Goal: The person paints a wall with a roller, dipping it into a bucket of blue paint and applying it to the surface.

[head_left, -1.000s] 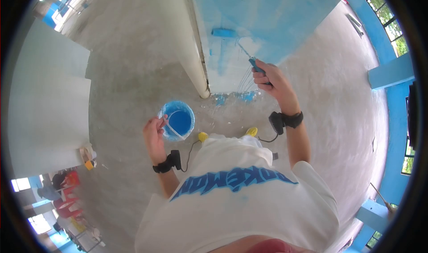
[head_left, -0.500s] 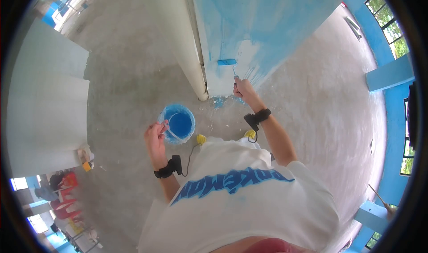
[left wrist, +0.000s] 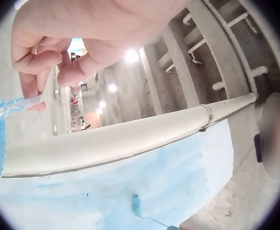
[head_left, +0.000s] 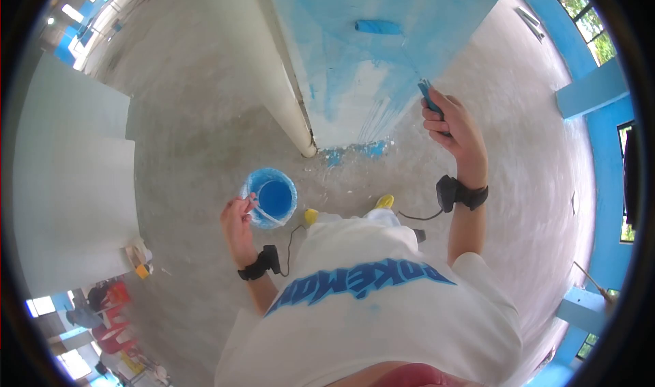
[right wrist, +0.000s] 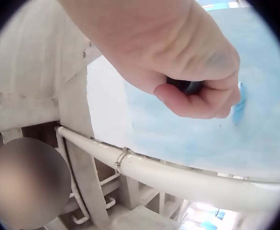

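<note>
Head view: the right hand [head_left: 456,124] has its fingers curled tight round the handle [head_left: 430,99] of the paint roller [head_left: 379,26]; the roller's sleeve lies against the blue wall [head_left: 327,18], up and to the left of that fist, long axis crosswise to the handle; the left hand [head_left: 239,218], lower and well apart, pinches the thin bail [head_left: 266,213] of the paint bucket [head_left: 255,181].

The head camera looks down from far above, both wrist cameras look up from close by, and all three see the white pipe [head_left: 283,80] and the blue wall [head_left: 341,18].
</note>
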